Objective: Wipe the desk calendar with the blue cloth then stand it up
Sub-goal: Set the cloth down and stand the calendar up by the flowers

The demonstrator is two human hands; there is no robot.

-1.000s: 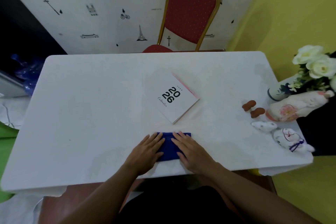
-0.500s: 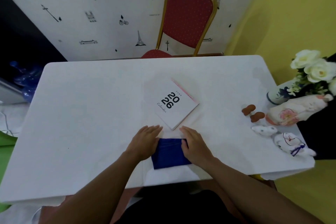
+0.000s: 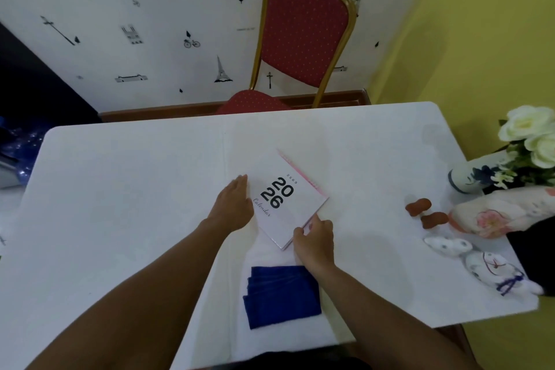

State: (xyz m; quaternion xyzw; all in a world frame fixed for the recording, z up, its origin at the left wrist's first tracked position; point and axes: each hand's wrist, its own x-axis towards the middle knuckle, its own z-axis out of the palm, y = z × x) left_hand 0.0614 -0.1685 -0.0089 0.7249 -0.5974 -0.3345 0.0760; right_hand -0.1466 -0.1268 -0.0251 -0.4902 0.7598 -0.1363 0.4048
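The white desk calendar [image 3: 285, 201], printed "2026" with a pink spiral edge, lies flat and turned at an angle in the middle of the white table [image 3: 120, 189]. My left hand [image 3: 232, 206] rests flat against its left edge, fingers straight. My right hand [image 3: 315, 242] has its fingers curled at the calendar's near right corner, touching its edge. The folded blue cloth [image 3: 280, 294] lies by itself near the table's front edge, between my forearms, with neither hand on it.
At the right side of the table stand a vase of white flowers [image 3: 468, 179], two small brown pieces [image 3: 419, 206], a floral ceramic figure [image 3: 495, 216] and white cat figurines [image 3: 486, 264]. A red chair [image 3: 303, 33] is behind the table's far edge.
Both hands have left the blue cloth and moved forward to the calendar's sides. The cloth stays folded near the front edge.
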